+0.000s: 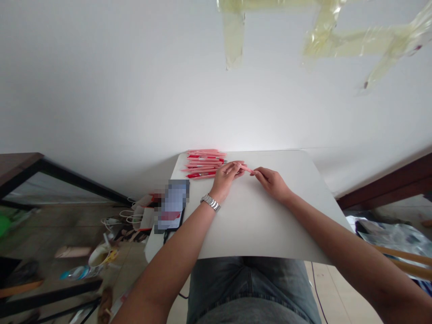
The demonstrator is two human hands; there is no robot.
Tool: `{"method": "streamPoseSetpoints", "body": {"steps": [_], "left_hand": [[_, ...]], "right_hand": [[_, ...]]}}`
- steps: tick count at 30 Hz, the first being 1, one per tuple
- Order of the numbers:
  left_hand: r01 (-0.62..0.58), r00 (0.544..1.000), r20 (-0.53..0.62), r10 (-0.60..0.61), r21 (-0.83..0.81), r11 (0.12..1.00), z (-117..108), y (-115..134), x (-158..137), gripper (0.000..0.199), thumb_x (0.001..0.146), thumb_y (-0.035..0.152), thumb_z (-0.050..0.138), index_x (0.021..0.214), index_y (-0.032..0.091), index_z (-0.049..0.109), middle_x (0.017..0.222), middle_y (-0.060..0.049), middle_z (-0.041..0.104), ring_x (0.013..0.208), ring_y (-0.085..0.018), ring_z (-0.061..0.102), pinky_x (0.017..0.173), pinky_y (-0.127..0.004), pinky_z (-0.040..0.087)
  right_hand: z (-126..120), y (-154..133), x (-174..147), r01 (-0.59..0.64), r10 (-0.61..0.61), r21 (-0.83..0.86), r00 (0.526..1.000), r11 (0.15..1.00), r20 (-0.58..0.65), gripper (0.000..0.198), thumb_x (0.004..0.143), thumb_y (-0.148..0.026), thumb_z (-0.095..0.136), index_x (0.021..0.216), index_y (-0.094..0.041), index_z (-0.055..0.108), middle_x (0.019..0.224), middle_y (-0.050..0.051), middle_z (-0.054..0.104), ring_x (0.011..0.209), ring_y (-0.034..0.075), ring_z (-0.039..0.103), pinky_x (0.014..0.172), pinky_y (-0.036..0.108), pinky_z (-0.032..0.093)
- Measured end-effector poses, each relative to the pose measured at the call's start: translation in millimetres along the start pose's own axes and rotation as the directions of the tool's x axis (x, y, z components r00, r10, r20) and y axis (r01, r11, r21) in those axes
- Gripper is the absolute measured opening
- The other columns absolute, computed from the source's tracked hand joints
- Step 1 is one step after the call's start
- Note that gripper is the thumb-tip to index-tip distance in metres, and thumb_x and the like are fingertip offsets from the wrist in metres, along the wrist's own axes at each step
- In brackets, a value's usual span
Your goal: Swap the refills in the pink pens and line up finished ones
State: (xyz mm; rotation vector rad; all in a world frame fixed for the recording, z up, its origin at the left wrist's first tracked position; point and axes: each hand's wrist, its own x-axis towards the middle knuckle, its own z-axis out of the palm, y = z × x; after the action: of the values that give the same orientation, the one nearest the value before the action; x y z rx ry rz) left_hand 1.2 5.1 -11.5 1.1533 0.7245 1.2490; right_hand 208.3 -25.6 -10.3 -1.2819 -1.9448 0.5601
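A slim pink pen [247, 168] is held between my two hands above the white table. My left hand [230, 171], with a metal watch [210, 202] on the wrist, pinches its left end. On the other end, the fingertips of my right hand [269, 181] are closed. Just left of my left hand lies a pile of pink and red pens [202, 164], side by side near the back edge of the table. Some pens in the pile are partly hidden behind my left hand.
The small white table [263, 225] stands against a white wall. A phone [173, 204] with a cable lies on its left edge. On the floor to the left are a cup [98, 255], a plastic bottle [79, 272] and white cables. Plastic-wrapped things [394, 238] sit at the right.
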Motion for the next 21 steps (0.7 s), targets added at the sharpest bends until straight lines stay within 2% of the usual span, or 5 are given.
{"method": "streamPoseSetpoints", "body": {"steps": [7,16,21], "left_hand": [[0.010,1.000,-0.001,-0.010,-0.002,1.000,-0.3,-0.5,0.3,0.037,0.088,0.049,0.075,0.108,0.018,0.078,0.112,-0.012,0.076,0.104,-0.021,0.071,0.102,-0.045,0.057],[0.003,1.000,0.009,-0.003,0.005,1.000,0.1,0.2,0.1,0.037,0.088,0.049,0.075,0.108,0.019,0.078,0.113,-0.012,0.076,0.104,-0.021,0.071,0.103,-0.045,0.057],[0.008,1.000,0.005,-0.008,0.009,1.000,0.1,0.5,0.0,0.038,0.088,0.051,0.075,0.108,0.019,0.077,0.113,-0.012,0.076,0.103,-0.021,0.071,0.102,-0.045,0.057]], "right_hand": [[0.4,1.4,0.0,-0.009,0.009,0.004,1.000,1.000,0.005,0.047,0.105,-0.055,0.040,0.101,-0.021,0.072,0.087,0.006,0.074,0.074,0.020,0.063,0.070,0.030,0.045],[-1.3,-0.6,0.4,-0.024,0.024,-0.001,1.000,1.000,0.010,0.047,0.105,-0.055,0.041,0.100,-0.021,0.072,0.081,0.005,0.071,0.069,0.018,0.059,0.068,0.031,0.043],[-1.0,0.7,0.3,-0.027,0.027,0.006,1.000,1.000,0.013,0.047,0.105,-0.055,0.041,0.101,-0.021,0.073,0.086,0.006,0.074,0.073,0.020,0.062,0.070,0.031,0.045]]}}
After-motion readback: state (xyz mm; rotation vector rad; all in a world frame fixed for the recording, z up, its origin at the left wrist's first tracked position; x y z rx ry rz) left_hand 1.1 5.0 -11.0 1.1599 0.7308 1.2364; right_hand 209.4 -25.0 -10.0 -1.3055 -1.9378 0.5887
